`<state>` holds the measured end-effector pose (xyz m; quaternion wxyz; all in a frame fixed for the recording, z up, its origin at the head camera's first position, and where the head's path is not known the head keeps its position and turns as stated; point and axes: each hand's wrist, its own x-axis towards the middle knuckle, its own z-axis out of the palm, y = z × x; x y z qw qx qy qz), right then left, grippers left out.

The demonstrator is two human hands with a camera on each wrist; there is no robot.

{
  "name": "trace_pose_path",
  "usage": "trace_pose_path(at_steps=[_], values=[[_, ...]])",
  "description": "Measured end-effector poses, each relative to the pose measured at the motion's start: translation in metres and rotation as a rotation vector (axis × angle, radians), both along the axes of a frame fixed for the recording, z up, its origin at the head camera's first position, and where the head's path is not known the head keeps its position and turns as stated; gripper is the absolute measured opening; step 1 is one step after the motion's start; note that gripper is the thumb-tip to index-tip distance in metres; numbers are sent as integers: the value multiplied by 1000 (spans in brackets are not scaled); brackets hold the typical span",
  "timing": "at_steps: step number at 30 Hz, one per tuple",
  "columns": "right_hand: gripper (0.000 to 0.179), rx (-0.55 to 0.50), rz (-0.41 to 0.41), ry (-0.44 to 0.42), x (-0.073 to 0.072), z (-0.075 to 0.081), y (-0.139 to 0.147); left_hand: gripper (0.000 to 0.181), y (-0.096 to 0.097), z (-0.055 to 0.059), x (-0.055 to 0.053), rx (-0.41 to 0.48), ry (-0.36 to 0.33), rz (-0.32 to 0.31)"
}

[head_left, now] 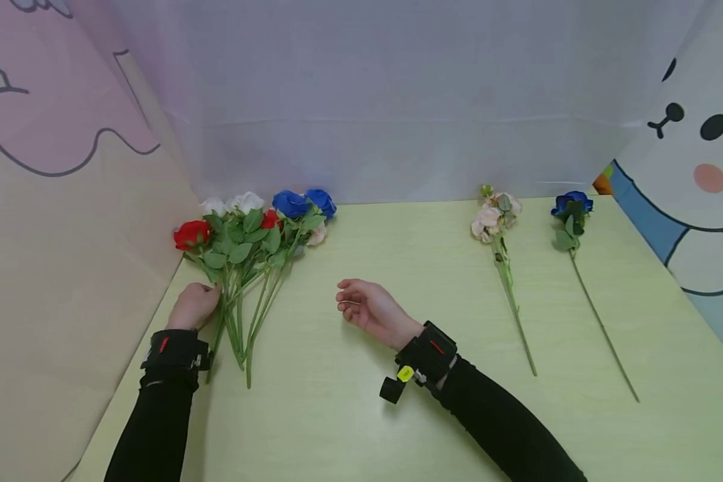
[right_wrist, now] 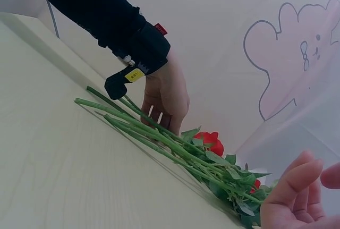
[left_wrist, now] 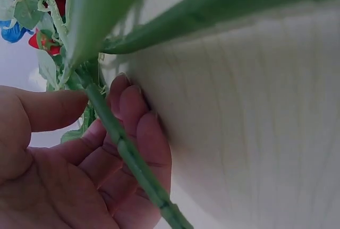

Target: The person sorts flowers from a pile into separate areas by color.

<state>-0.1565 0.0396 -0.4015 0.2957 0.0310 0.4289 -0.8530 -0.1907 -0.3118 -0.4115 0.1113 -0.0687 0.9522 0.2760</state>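
My left hand [head_left: 194,306] is at the left edge of a bunch of flowers with green stems. In the left wrist view, a green stem [left_wrist: 127,149] runs between its thumb and curled fingers, the thumb tip against it. The bunch holds a red rose [head_left: 191,235], white roses [head_left: 246,202], blue roses [head_left: 290,203] and a pale pink bloom [head_left: 316,234], with leaves [head_left: 239,252] below the heads. My right hand [head_left: 379,311] is over the middle of the table, fingers loosely bent and holding nothing, to the right of the bunch.
On the right of the pale table [head_left: 349,428] lie a pale pink flower stem [head_left: 509,288] and a single blue rose [head_left: 572,203] with a long stem. Cloth with printed cartoon figures hangs behind the table and along both sides.
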Motion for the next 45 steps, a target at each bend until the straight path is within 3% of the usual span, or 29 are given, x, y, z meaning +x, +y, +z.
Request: trace_pose_path(at_steps=[11,19,23,31,37,45], values=[[16,6,0,-5,-1,1,1,49,2,2,4,43,-49,23],[15,-8,-8,-13,-4,4,7,45,6,8,6,103,25,67],[14,-1,-13,-17,-4,6,8,44,9,13,7,106,133,79],[14,-7,-20,-26,-6,4,9,34,17,17,9,8,412,101],[14,-4,-18,-24,-7,3,11,30,21,18,8,-6,511,172],[15,7,-40,-15,-8,1,19,31,32,26,6,17,601,161]])
